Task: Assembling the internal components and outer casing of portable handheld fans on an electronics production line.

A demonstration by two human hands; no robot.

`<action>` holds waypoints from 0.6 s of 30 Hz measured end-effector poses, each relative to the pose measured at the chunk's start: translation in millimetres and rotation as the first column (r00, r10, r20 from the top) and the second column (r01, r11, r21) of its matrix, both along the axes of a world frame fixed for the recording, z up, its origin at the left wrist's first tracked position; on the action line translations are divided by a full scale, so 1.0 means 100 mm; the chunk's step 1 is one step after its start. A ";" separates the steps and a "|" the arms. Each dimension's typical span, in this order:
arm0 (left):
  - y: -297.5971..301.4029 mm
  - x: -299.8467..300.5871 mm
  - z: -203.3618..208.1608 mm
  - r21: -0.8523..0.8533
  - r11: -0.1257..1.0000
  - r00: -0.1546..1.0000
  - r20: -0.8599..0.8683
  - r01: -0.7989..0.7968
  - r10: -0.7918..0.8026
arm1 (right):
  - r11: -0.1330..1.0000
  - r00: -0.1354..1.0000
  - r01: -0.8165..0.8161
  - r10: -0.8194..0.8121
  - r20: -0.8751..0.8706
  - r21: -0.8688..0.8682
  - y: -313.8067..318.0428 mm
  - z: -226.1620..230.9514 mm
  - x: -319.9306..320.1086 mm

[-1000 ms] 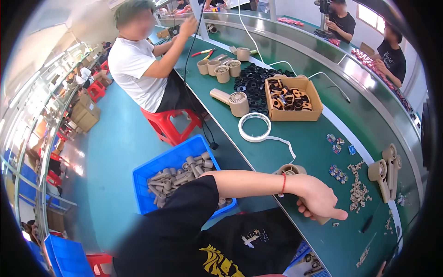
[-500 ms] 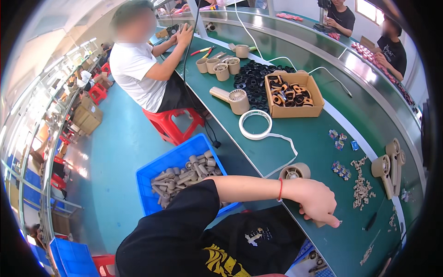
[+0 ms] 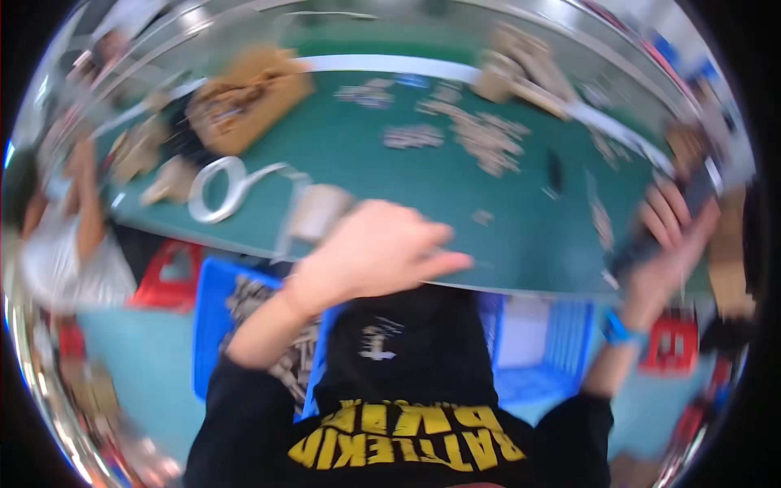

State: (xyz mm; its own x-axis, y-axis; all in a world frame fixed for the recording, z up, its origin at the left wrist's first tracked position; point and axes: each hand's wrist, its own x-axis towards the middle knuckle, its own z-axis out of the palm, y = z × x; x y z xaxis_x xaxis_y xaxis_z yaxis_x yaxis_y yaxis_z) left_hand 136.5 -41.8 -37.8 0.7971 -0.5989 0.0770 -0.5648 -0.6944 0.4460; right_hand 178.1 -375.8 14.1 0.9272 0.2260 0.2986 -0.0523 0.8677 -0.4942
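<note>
Motion blurs the whole view. My left hand (image 3: 378, 248) hovers at the front edge of the green table, back upward. Its thumb and forefinger point right with a gap between them; the other fingers are hidden, and nothing shows in it. Beside its wrist is a beige cylindrical fan head (image 3: 320, 213). At the far right, my right hand (image 3: 671, 232) is closed around a dark, long, flat object (image 3: 639, 259) with a shiny end; its kind is too smeared to tell. A small pale part (image 3: 482, 216) lies on the table between my hands.
Small beige parts (image 3: 488, 138) and little circuit boards (image 3: 412, 136) are spread beyond my hands. A white tape roll (image 3: 218, 189) and a cardboard box (image 3: 272, 98) of parts are at left. Blue bins (image 3: 213, 325) stand below the table edge; a person in white (image 3: 73, 260) sits left.
The view has swung right and down. My right hand has come into sight holding the dark object. My left hand now appears nearer the middle, by the table's front edge.
</note>
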 end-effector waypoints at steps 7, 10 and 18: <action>-0.24 -0.44 0.26 -0.348 0.923 0.975 0.086 -0.165 0.207 | 0.924 0.978 -0.199 0.169 0.120 0.325 1.00 -0.16 0.10; -0.27 -0.67 0.33 -0.515 0.827 0.960 0.028 -0.225 0.279 | 0.922 0.973 -0.217 0.176 0.150 0.321 1.16 -0.14 0.08; -0.35 -0.72 0.25 -0.652 0.672 0.909 -0.063 -0.351 0.413 | 0.885 0.985 -0.165 0.168 0.032 0.435 1.46 -0.07 -0.05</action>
State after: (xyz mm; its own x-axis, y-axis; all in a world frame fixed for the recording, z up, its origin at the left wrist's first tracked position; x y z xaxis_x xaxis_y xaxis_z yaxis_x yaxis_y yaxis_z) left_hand 64.8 -76.6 -13.0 0.9167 -0.0260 0.3988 -0.3711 -0.4259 0.8252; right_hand 173.0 -230.0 7.3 0.8895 0.2264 0.3969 -0.2171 0.9737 -0.0688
